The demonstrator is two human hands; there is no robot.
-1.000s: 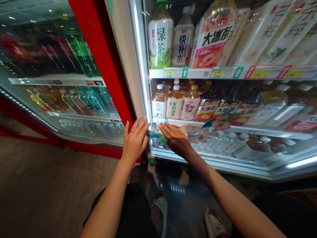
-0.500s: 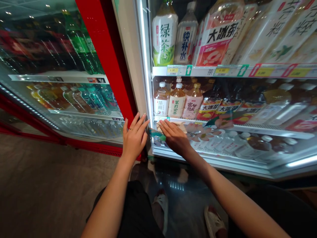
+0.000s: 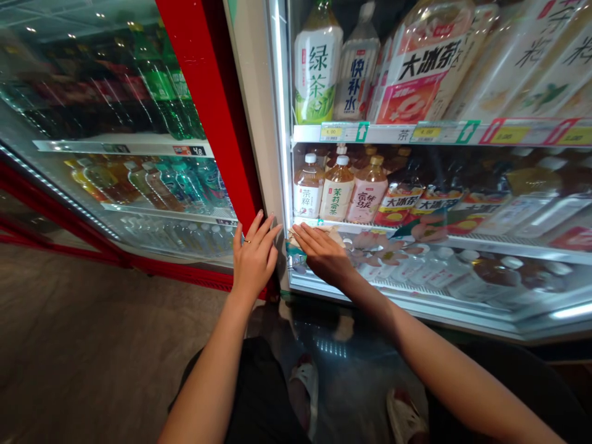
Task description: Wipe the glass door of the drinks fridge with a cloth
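My left hand (image 3: 254, 256), a ring on one finger, has its fingers spread at the lower edge of the red cooler frame (image 3: 208, 92), near the gap between two drinks coolers. My right hand (image 3: 326, 253) lies with fingers stretched against the lower left of the right cooler's glass door, its fingertips near the door's left edge. A printed flower-and-leaf decoration (image 3: 382, 250) runs across the glass beside it. A pale beige patch (image 3: 333, 234) shows at the right fingers; whether it is print or a separate piece, I cannot tell.
Behind the glass, tea bottles (image 3: 340, 191) stand on shelves with price tags (image 3: 333, 132). The left cooler holds green bottles (image 3: 160, 80) and other drinks. Below are a grey floor (image 3: 92, 345), a dark glossy patch and my light shoes (image 3: 407, 416).
The view has shifted, so the coolers appear farther right. Against the door, my right hand has slid slightly left toward its edge. My left hand sits slightly farther left against the red frame.
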